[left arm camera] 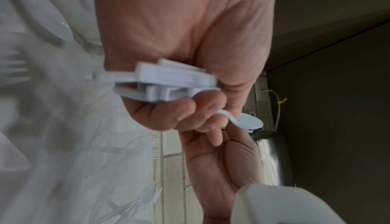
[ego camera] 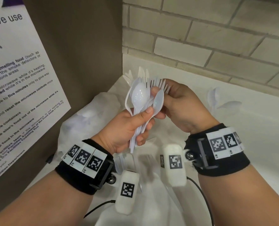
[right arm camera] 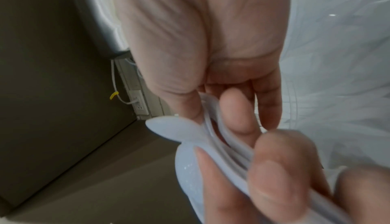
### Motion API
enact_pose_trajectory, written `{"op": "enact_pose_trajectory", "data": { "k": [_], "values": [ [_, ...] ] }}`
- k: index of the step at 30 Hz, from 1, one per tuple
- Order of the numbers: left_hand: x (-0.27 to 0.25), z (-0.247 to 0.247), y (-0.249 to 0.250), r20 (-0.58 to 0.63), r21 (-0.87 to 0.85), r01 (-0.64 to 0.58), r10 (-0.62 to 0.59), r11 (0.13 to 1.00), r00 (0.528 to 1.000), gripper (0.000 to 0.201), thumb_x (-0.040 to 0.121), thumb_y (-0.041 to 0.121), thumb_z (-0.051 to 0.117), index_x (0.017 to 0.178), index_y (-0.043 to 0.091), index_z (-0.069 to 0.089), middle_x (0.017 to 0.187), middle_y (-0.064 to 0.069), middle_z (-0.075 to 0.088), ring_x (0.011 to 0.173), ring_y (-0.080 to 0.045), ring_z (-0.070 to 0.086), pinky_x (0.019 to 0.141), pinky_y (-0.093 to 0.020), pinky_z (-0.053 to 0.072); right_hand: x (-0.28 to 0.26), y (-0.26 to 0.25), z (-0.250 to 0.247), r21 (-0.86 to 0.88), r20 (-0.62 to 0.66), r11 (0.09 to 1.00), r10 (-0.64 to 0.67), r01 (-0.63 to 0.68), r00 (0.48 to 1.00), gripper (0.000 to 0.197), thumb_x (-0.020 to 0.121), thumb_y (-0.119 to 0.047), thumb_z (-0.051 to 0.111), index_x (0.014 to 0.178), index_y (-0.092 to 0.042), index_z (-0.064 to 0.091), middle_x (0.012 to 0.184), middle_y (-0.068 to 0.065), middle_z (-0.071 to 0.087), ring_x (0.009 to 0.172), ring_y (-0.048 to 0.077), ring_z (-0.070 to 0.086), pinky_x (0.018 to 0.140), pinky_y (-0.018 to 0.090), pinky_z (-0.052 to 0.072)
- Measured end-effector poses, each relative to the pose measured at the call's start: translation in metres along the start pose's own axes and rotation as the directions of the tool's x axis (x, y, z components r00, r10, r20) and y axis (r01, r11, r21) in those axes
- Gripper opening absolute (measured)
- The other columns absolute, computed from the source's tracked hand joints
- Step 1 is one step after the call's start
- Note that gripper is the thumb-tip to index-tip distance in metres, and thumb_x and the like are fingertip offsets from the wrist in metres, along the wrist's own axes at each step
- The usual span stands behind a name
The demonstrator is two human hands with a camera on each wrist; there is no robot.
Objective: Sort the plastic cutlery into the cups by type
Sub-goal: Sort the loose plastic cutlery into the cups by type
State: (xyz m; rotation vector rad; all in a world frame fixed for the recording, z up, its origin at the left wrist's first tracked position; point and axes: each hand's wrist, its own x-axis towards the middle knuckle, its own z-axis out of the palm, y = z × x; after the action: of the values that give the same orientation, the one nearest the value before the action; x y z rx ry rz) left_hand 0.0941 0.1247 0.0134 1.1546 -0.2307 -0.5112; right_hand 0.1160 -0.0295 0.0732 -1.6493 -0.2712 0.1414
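Observation:
My left hand [ego camera: 143,123] grips a bunch of white plastic spoons [ego camera: 139,97] by their handles, bowls up. The handle ends [left arm camera: 168,84] stick out below its curled fingers. My right hand [ego camera: 155,98] pinches the bowl of one spoon [ego camera: 158,102] at the bunch's right side, thumb on top; thumb [right arm camera: 185,109] and forefinger [right arm camera: 236,112] close on the bowls [right arm camera: 168,127]. Behind the hands, fork tines [ego camera: 161,84] and pointed white pieces [ego camera: 142,72] stand upright; their cups are hidden. More spoons [ego camera: 217,98] stand blurred at the right.
A brown panel with a paper notice [ego camera: 21,79] rises on the left, and a pale brick wall [ego camera: 217,38] runs behind. A crumpled clear plastic bag [ego camera: 99,108] holding loose cutlery lies on the white counter [ego camera: 258,136] beneath my hands. Black cables [ego camera: 205,201] trail near the front.

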Motion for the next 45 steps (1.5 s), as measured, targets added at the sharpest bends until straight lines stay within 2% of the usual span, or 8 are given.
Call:
{"op": "enact_pose_trajectory", "data": {
  "k": [3,10,15,20,24,30,35,45],
  "values": [
    [-0.001,0.001,-0.002,0.017,0.023,-0.012,0.011,1.0,1.0,0.037,0.089,0.042,0.053,0.103,0.012,0.071,0.071,-0.001,0.048,0.042,-0.012,0.034,0.045,-0.021,0.03,-0.001,0.0,0.001,0.0,0.01,1.0,0.008,-0.008,1.0,0.021,0.099,-0.009,0.05,0.097,0.01,0.059,0.066,0.016,0.054,0.049,0.021,0.041,0.048,0.025,0.036],
    [-0.003,0.003,-0.008,-0.035,0.184,-0.033,0.04,0.982,0.999,0.052,0.089,0.041,0.051,0.122,0.001,0.058,0.066,0.001,0.051,0.043,-0.01,0.031,0.042,-0.021,0.029,0.002,-0.012,0.001,0.287,-0.365,0.947,-0.029,0.142,0.93,0.021,0.102,-0.008,0.039,0.11,-0.012,0.057,0.075,0.007,0.062,0.063,0.022,0.067,0.061,0.033,0.055],
    [-0.001,0.0,-0.007,-0.087,0.361,-0.058,0.096,0.931,0.992,0.043,0.083,0.052,0.058,0.097,0.012,0.067,0.066,-0.008,0.044,0.052,-0.021,0.034,0.049,-0.029,0.033,0.007,-0.044,-0.022,0.252,-0.494,0.89,-0.22,0.381,0.841,0.023,0.098,-0.006,0.043,0.115,-0.017,0.054,0.071,0.005,0.048,0.053,0.018,0.046,0.054,0.031,0.046],
    [0.001,-0.005,-0.004,-0.105,0.519,-0.06,0.134,0.853,0.985,0.029,0.086,0.054,0.052,0.1,0.033,0.067,0.056,-0.005,0.046,0.052,-0.017,0.049,0.059,-0.038,0.049,0.003,-0.047,-0.019,-0.181,-0.324,0.978,-0.156,0.101,0.933,0.021,0.078,-0.016,0.075,0.097,-0.013,0.065,0.077,0.006,0.069,0.048,0.011,0.047,0.047,0.023,0.036],
    [0.005,-0.001,-0.002,-0.149,0.531,-0.063,0.166,0.845,0.975,0.048,0.087,0.052,0.057,0.101,0.007,0.059,0.06,-0.01,0.046,0.045,-0.015,0.042,0.052,-0.035,0.043,-0.004,-0.034,-0.004,-0.379,-0.164,0.923,0.002,-0.065,0.986,0.029,0.067,-0.029,0.086,0.08,-0.009,0.069,0.055,-0.011,0.059,0.04,-0.001,0.046,0.043,0.015,0.035],
    [0.0,0.007,0.002,-0.14,0.459,-0.098,0.181,0.883,0.974,0.053,0.078,0.046,0.054,0.106,0.001,0.052,0.049,0.013,0.042,0.047,-0.011,0.032,0.048,-0.029,0.03,0.0,-0.031,-0.004,-0.242,-0.197,0.951,0.145,-0.191,0.97,0.021,0.078,-0.015,0.076,0.089,0.001,0.067,0.058,0.003,0.048,0.043,0.015,0.033,0.043,0.023,0.026],
    [-0.001,0.008,0.001,-0.164,0.419,-0.099,0.183,0.903,0.969,0.05,0.083,0.054,0.044,0.1,0.01,0.057,0.067,-0.01,0.038,0.054,-0.012,0.033,0.053,-0.029,0.031,0.004,-0.026,0.001,-0.218,-0.349,0.964,0.068,-0.151,0.935,0.019,0.08,-0.013,0.067,0.089,0.004,0.069,0.064,0.008,0.052,0.042,0.012,0.037,0.043,0.021,0.028],
    [0.004,0.008,-0.002,-0.258,0.4,-0.062,0.177,0.914,0.95,0.03,0.097,0.041,0.042,0.092,0.018,0.061,0.065,0.001,0.045,0.052,-0.006,0.04,0.055,-0.021,0.039,0.002,-0.022,0.001,-0.188,-0.341,0.979,0.012,-0.081,0.94,0.028,0.079,-0.015,0.068,0.089,0.011,0.062,0.057,0.008,0.038,0.046,0.016,0.032,0.047,0.024,0.027]
  ]
}}
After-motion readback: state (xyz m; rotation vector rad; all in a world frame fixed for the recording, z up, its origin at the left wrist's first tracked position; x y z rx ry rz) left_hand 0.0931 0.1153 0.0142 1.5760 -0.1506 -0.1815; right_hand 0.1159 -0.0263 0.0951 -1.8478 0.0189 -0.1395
